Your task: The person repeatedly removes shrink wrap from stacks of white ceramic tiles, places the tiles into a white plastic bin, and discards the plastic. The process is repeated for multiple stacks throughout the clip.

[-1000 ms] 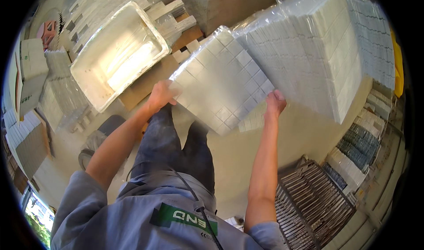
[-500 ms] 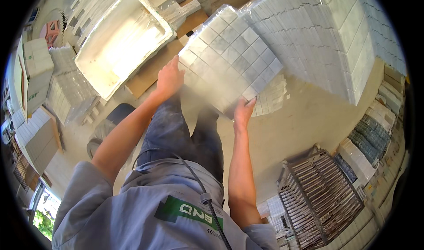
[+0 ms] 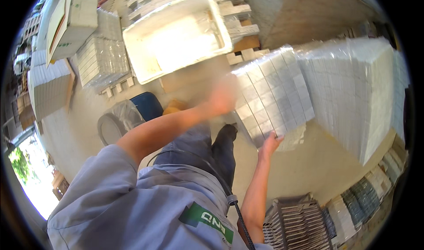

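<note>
A sheet of pale grey and white square mosaic tiles (image 3: pixel 276 93) is tilted in front of me. Its near edge is in my right hand (image 3: pixel 269 145), with the thumb on the upper face and the fingers mostly hidden. My left hand (image 3: pixel 222 95), smeared by motion, is at the sheet's left edge, and its grip cannot be made out. Below the sheet's near right side, part of another pale tile sheet (image 3: pixel 293 139) shows.
Beyond my left arm sits a large white tub (image 3: pixel 132 51). A tall plastic-wrapped tile stack (image 3: pixel 344 82) rises on the right. A slatted crate (image 3: pixel 298 225) stands near right, a blue bin (image 3: pixel 147 106) near my left forearm. Boxed tiles (image 3: pixel 53 84) line the far left.
The whole view has swung, so the tub, stacks and tile sheet appear farther right. My left hand has turned blurry at the sheet's left edge; my right hand still holds its near edge.
</note>
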Motion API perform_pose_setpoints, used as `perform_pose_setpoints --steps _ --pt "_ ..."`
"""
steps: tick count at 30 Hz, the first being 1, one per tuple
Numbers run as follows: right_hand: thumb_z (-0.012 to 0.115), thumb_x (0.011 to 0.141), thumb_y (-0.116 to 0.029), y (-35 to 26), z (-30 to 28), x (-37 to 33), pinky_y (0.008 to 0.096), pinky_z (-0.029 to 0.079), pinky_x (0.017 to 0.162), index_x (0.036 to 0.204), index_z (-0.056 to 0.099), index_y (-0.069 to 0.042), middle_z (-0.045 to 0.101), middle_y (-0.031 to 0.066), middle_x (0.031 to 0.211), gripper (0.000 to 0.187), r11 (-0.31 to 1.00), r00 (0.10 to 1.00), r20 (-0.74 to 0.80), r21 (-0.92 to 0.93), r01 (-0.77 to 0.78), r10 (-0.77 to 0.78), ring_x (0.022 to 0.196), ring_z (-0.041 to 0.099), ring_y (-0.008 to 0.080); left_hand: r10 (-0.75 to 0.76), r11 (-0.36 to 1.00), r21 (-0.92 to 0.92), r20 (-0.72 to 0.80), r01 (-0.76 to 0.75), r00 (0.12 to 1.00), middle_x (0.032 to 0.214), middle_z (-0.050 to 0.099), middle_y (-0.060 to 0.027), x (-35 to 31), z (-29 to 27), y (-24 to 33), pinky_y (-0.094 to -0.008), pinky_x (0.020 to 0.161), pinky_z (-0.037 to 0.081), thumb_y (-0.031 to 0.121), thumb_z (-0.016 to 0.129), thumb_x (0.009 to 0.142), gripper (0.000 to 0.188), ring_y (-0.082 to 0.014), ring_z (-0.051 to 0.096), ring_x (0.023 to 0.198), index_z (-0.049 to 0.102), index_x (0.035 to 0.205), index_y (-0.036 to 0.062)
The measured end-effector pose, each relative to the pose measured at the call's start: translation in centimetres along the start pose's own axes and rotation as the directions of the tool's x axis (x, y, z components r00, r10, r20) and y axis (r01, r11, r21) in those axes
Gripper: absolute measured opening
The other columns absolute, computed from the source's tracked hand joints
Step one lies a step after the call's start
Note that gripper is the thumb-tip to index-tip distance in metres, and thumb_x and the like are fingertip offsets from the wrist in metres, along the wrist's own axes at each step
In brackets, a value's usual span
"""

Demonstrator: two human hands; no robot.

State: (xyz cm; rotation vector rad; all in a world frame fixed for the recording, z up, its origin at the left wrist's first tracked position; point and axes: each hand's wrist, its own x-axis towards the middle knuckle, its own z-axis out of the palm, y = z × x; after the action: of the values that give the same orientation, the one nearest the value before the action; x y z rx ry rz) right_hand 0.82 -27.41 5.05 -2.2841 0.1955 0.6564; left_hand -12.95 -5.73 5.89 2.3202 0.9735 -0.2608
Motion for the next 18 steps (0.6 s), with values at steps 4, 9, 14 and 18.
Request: perform_pose_setpoints --steps 4,9,14,18 --pt "0.051 0.093 -0.028 1.8 -2.1 0.2 0.038 0.029 0.108 0.139 0.027 0.008 0.036 0.0222 0.141 0.064 0.962 0.996 0.09 0.268 -0.05 0.027 0.128 0.039 0.0303 -0.101 0.942 -0.336 -0.214 0.024 0.972 0.137 0.042 -0.0241 0.2 -2.2 -2.3 -0.0406 0.107 0.033 0.019 0.061 0.084 0.063 -0.0371 0.041 0.128 0.034 0.137 -0.0025" --pt "0.051 0.094 -0.023 8.5 -5.4 -1.3 0.0404 0.044 0.096 0.123 0.046 0.005 0.054 0.0172 0.122 0.041 0.84 0.968 0.029 0.49 -0.232 0.251 0.109 0.055 0.0275 -0.287 0.924 -0.365 -0.46 0.115 0.84 0.124 0.056 -0.0193 3.6 -2.6 -17.2 -0.0374 0.096 0.045 0.008 0.059 0.084 0.045 -0.0336 0.058 0.108 0.051 0.127 0.0028" --pt "0.051 0.094 -0.02 15.5 -6.5 -7.8 0.0469 0.05 0.088 0.118 0.048 0.008 0.056 0.0228 0.115 0.037 0.809 0.846 0.078 0.258 -0.528 0.527 0.103 0.059 0.0352 -0.496 0.868 -0.098 -0.173 0.486 0.851 0.112 0.056 -0.021 8.5 -1.9 -29.4 -0.0463 0.089 0.046 0.015 0.057 0.086 0.035 -0.0381 0.054 0.105 0.051 0.118 0.0015" --pt "0.051 0.093 -0.018 16.6 -6.1 -12.6 0.0453 0.054 0.085 0.117 0.049 0.01 0.056 0.0249 0.114 0.036 0.795 0.813 0.088 0.174 -0.581 0.575 0.098 0.062 0.0371 -0.455 0.89 0.023 0.033 0.455 0.89 0.133 0.045 -0.0205 12.8 0.2 -32.2 -0.0425 0.102 0.038 0.02 0.053 0.089 0.047 -0.0361 0.046 0.121 0.044 0.132 0.0008"
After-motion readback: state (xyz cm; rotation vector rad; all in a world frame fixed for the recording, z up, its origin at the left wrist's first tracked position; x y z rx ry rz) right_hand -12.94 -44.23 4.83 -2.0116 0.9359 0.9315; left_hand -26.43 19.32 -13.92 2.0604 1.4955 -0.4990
